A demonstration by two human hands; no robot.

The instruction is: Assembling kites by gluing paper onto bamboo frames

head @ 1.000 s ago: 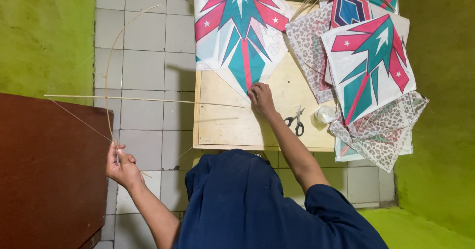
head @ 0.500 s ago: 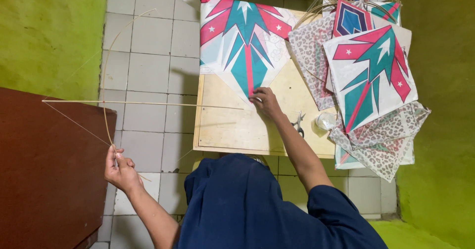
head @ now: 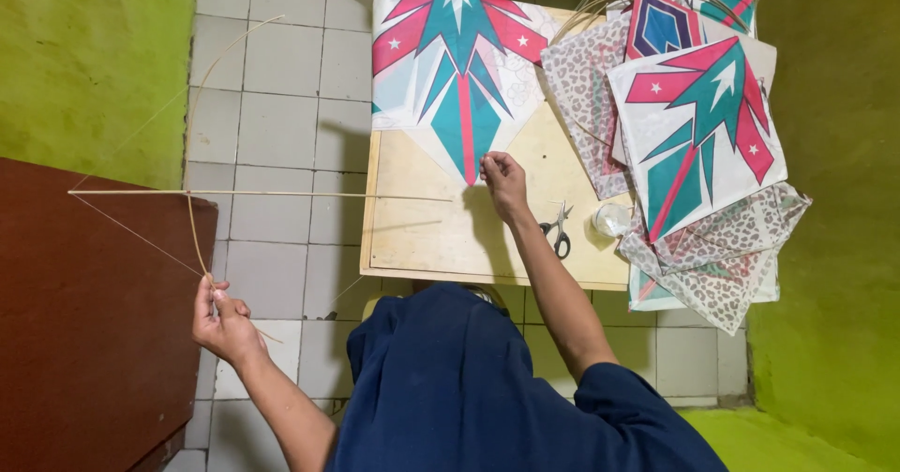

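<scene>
Right hand [head: 503, 179] shifted to kite paper [head: 459, 78] tip, seemingly pinching | left hand [head: 223, 320] grip clamped on bamboo frame [head: 192, 200]

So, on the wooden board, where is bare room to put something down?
The board is bare along its left and near edge, between the kite paper and the scissors. The right side is crowded: scissors, a small clear jar, and the stacked kites overlapping it.

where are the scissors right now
In the head view the scissors lie on the wooden board, just right of the right hand's wrist and left of the small clear glass jar.
</scene>
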